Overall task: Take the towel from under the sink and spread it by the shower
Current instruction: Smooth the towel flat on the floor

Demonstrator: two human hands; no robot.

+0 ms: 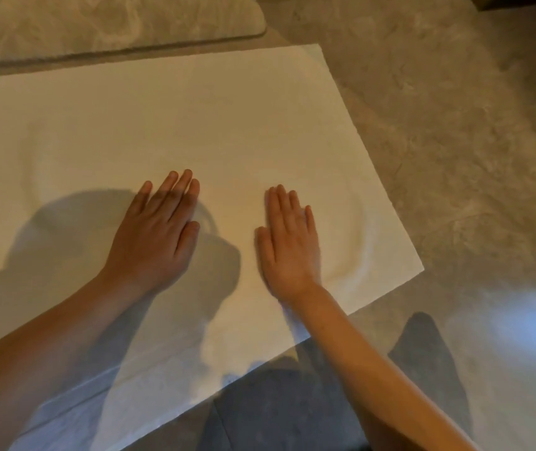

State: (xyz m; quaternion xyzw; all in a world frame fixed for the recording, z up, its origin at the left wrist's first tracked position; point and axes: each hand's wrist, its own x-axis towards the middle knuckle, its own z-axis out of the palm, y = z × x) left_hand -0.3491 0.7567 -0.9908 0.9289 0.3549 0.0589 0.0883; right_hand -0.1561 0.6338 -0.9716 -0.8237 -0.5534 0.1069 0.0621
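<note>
A white towel (169, 118) lies spread flat on the grey marbled floor, filling most of the head view. My left hand (154, 231) rests palm down on it near the middle, fingers together and extended. My right hand (289, 242) lies flat on the towel just to the right, also palm down. A few curved ripples in the cloth show to the right of my right hand and at the far left. Neither hand grips anything.
A raised marbled ledge (104, 24) with a rounded corner runs along the top left, just past the towel's far edge. Grey marbled floor (455, 141) stretches to the right. My shadow falls across the towel's near side.
</note>
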